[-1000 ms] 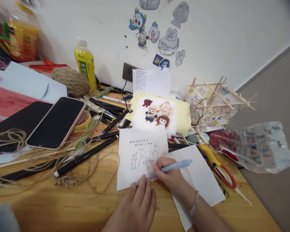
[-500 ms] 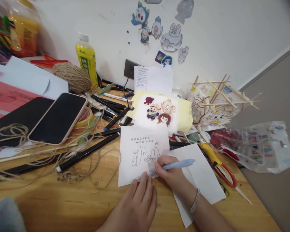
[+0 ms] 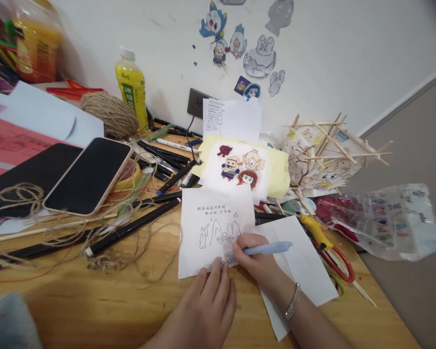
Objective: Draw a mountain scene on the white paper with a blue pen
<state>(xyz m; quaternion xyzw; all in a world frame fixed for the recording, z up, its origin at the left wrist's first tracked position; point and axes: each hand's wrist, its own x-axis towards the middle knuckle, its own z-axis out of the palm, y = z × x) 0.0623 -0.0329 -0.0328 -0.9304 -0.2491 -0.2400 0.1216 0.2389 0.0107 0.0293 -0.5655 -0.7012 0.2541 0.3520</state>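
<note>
A square white sheet of paper lies on the wooden table, with two lines of handwriting and a line drawing of a robed figure, hills and a bridge. My left hand rests flat with fingers stretched over the sheet's lower edge. Between the fingers of my right hand is a light blue pen, its tip hidden behind them over the drawing's lower right. A row of small diamond shapes shows by my left fingertips. Under my right wrist sits a folded blank paper.
Coloured cartoon figures lie on a sheet behind. Left are a phone, black markers, loose twine and a twine ball. A yellow bottle stands near the wall. Right are a stick-framed lantern, red-handled scissors and a plastic bag.
The view has shifted very slightly. Both hands, the pen and the sheet keep nearly the same places; no new mark can be made out.
</note>
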